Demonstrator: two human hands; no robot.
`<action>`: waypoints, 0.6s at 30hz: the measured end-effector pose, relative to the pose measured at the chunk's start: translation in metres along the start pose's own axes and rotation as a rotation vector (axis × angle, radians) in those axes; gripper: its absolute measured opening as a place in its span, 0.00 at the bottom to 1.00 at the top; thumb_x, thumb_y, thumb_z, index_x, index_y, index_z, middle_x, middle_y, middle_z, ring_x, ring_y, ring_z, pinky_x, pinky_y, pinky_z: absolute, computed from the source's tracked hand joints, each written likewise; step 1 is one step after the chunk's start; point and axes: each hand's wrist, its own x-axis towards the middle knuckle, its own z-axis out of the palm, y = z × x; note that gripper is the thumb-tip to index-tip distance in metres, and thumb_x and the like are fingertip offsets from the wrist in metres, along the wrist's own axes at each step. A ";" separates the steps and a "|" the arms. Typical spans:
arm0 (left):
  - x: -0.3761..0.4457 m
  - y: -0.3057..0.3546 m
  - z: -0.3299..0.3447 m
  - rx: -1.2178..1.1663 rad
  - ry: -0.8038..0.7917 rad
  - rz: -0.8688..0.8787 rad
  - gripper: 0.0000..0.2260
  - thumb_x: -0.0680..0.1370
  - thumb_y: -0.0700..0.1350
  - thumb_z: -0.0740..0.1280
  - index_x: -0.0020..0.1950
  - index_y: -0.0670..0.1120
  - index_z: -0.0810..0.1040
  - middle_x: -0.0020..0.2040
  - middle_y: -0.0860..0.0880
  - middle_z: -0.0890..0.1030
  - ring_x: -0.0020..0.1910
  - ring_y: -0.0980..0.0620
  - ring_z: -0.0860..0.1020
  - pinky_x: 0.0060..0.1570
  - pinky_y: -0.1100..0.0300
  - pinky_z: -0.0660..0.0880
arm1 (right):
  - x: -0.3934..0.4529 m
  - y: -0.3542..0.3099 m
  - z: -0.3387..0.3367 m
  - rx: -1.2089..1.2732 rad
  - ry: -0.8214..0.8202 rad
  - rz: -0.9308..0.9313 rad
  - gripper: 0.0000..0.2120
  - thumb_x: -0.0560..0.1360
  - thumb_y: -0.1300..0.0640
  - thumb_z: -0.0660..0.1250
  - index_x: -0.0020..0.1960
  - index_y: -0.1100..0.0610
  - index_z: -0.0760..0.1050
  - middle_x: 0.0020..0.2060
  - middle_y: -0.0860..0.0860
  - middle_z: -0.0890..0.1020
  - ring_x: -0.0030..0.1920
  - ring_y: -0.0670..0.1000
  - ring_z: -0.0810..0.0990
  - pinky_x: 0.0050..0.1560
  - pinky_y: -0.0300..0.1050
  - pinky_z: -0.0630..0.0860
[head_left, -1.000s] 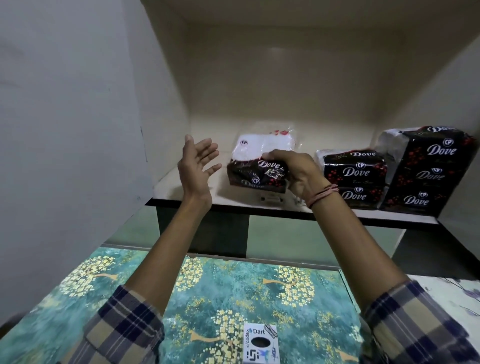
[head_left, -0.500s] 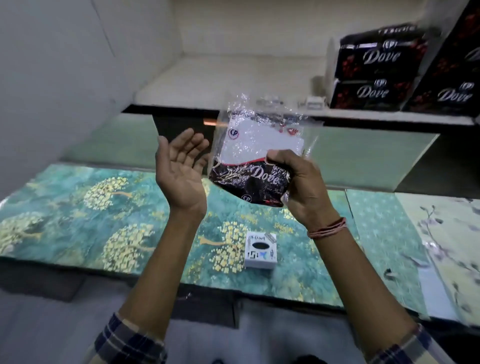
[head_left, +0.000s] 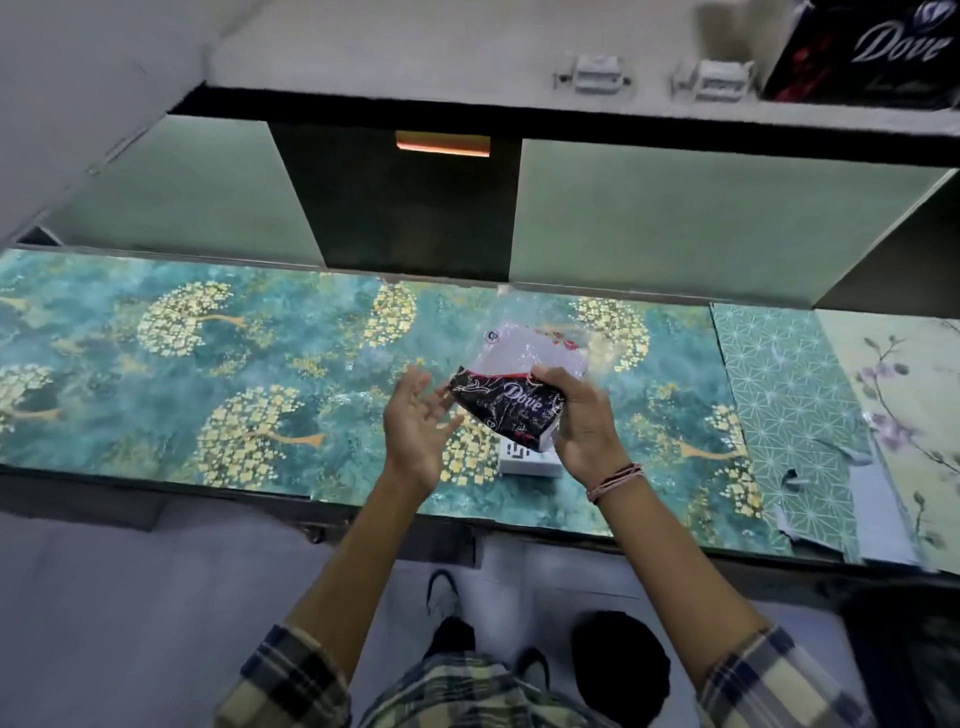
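Note:
My right hand (head_left: 582, 415) grips a Dove packet (head_left: 511, 395), black and white in clear crinkled plastic, held above the patterned counter. My left hand (head_left: 415, 421) hovers just left of the packet with palm up and fingers spread, its fingertips close to the packet's dark end; I cannot tell whether they touch. A small white box (head_left: 530, 462) lies on the counter right beneath the packet, mostly hidden by it.
The counter (head_left: 234, 374) is covered in teal paper with gold trees, with paler floral sheets (head_left: 893, 405) at its right end. Above it a shelf (head_left: 415, 57) carries two white latches and another Dove pack (head_left: 872, 47) at the far right. My feet stand on the floor below.
The packet has come off the shelf and down to just over the counter in my right hand. My left hand followed beside it, still open. The view tilted down.

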 end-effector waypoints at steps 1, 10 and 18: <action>0.006 -0.002 -0.002 0.018 -0.026 -0.044 0.25 0.81 0.58 0.64 0.72 0.44 0.71 0.66 0.39 0.78 0.66 0.40 0.77 0.68 0.38 0.71 | 0.008 0.005 0.002 0.019 0.030 0.018 0.13 0.72 0.63 0.76 0.54 0.64 0.77 0.42 0.60 0.82 0.40 0.59 0.84 0.41 0.54 0.84; 0.058 -0.010 -0.012 0.163 -0.188 -0.278 0.14 0.78 0.49 0.70 0.62 0.46 0.81 0.58 0.41 0.84 0.59 0.42 0.80 0.67 0.39 0.74 | 0.056 0.048 0.021 0.074 0.213 0.036 0.18 0.68 0.62 0.80 0.54 0.68 0.81 0.49 0.66 0.84 0.44 0.61 0.85 0.45 0.56 0.84; 0.097 0.001 -0.028 0.199 -0.067 -0.238 0.18 0.73 0.42 0.75 0.61 0.42 0.79 0.51 0.43 0.84 0.52 0.43 0.81 0.48 0.48 0.81 | 0.079 0.029 -0.012 -0.052 0.324 -0.115 0.14 0.78 0.51 0.72 0.58 0.60 0.79 0.54 0.56 0.82 0.52 0.54 0.80 0.60 0.50 0.78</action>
